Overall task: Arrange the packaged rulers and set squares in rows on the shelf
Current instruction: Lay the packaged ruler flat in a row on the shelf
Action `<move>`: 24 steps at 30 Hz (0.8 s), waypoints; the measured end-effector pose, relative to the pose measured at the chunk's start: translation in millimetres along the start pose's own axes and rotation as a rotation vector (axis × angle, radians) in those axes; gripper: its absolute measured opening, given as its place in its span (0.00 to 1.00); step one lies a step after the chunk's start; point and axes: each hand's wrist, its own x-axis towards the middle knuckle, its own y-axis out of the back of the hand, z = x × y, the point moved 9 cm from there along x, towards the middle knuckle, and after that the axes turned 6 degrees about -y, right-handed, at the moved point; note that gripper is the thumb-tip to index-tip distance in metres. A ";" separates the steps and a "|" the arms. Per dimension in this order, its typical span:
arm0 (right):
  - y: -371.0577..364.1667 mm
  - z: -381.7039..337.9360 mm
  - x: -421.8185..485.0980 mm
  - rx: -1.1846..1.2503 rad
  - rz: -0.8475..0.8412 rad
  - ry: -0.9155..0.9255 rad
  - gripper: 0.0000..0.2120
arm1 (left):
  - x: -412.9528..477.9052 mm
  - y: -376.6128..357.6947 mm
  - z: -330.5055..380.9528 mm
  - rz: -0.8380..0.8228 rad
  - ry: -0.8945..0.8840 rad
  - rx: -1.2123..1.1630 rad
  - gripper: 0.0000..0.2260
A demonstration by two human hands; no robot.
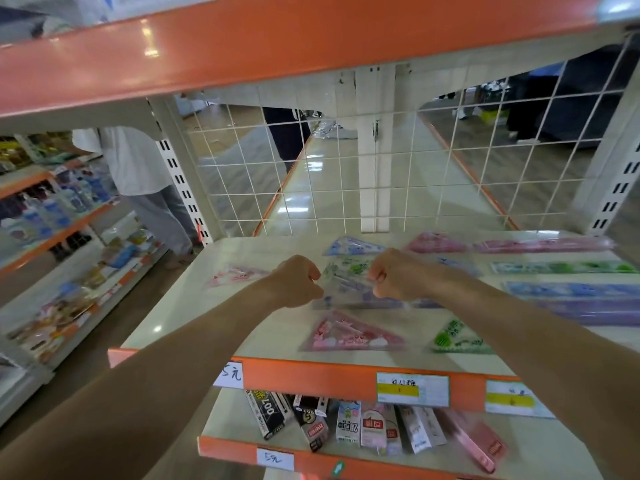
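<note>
The shelf (221,271) fills most of my view, a pale deck with an orange lip at the front. Down its right side four long packs lie one behind another, roughly parallel: the pink ruler (540,244) at the back, then the green ruler (561,267), the blue ruler (581,289) and the purple ruler (595,315) nearest me. I judge that row as good as made.

The set squares are not in order. The front pink square (349,336) and the green square (457,337) lie near the lip at different angles. The blue square (349,245) and the back pink square (436,242) sit near the rear mesh, and the left pink square (235,275) lies alone, well apart from the rest. I count five to line up, so I put the job at roughly halfway.

The piece in hand is the packet (353,289), a clear triangular pack with green and purple print at mid-shelf. It is blurred, so I cannot tell whether it is one pack or two, or whether it is lifted or resting on the deck.

My left hand (298,282) is curled and pinches the packet's left corner. My right hand (394,275) is curled the same way and pinches its right edge.
</note>
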 end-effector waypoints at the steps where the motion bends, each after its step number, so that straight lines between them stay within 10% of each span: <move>1: -0.8 0.4 0.6 -0.008 -0.002 -0.003 0.17 | 0.7 -1.6 -0.4 -0.010 -0.002 0.002 0.17; 24: -11.6 -6.9 -0.7 -0.347 0.041 -0.026 0.08 | -2.1 -24.0 9.8 -0.217 0.007 0.089 0.18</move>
